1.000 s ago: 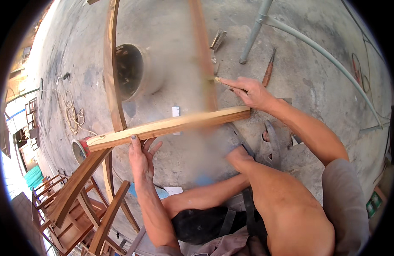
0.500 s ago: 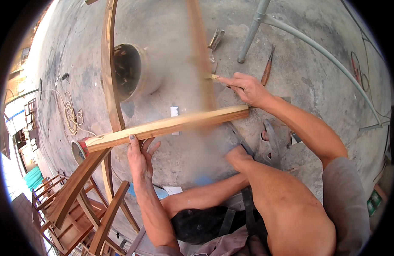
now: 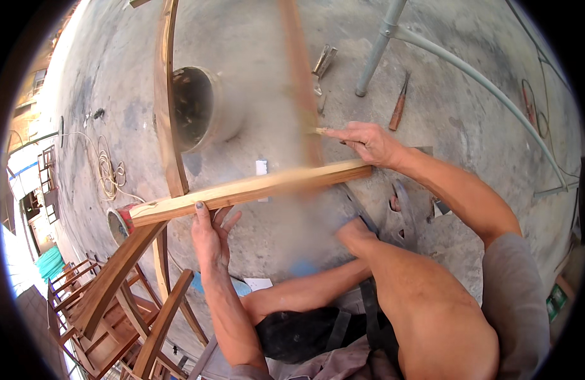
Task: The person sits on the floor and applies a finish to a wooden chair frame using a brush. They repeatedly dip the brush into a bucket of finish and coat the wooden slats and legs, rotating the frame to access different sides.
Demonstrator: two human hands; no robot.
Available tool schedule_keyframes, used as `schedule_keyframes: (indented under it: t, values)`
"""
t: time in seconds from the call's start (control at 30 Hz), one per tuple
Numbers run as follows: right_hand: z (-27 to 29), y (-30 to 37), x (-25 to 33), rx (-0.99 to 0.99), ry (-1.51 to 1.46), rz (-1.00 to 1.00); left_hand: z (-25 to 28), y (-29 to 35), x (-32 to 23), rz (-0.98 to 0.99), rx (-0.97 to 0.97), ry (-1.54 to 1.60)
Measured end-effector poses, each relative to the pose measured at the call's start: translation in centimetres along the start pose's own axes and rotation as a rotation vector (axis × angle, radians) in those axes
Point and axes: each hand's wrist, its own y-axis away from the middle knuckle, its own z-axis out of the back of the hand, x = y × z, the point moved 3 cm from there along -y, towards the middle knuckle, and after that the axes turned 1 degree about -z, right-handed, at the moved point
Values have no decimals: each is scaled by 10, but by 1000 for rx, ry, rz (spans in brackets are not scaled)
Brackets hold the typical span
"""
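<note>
A pale-edged wooden rail (image 3: 254,190) crosses in front of me, joined to a darker frame. My left hand (image 3: 211,237) steadies it from the near side, thumb pressed on its face and fingers partly hidden beneath. My right hand (image 3: 373,145) is closed, index finger stretched along a small yellowish piece (image 3: 318,131). That piece touches or nearly touches the upright brown bar (image 3: 298,76) rising from the rail. Blur over the middle of the view hides its exact kind and the joint there.
A bucket (image 3: 210,107) stands beyond the left bar (image 3: 167,95). A wooden-handled pointed tool (image 3: 399,109) and metal tools (image 3: 324,63) lie on the concrete floor. Grey tube legs (image 3: 375,57) stand at far right. Wooden chairs (image 3: 102,323) and a coiled cord (image 3: 108,171) are left.
My right hand has moved slightly down and nearer along the brown bar, carrying the small yellowish piece. The left hand keeps its place on the rail; the whole view has shifted a little.
</note>
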Motion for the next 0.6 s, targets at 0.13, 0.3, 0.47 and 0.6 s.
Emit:
schedule_keyframes:
  t: [0.13, 0.3, 0.47, 0.6]
  values:
    - [0, -7, 6, -72, 107, -54, 7, 1, 1, -2, -12, 0]
    - [-17, 6, 12, -53, 233, -42, 2, 0, 1, -3, 0, -2]
    - [-7, 1, 28, -47, 68, -71, 6, 1, 2, -6, -5, 3]
    - [-4, 2, 13, -84, 144, -66, 5, -1, 1, -9, 12, -3]
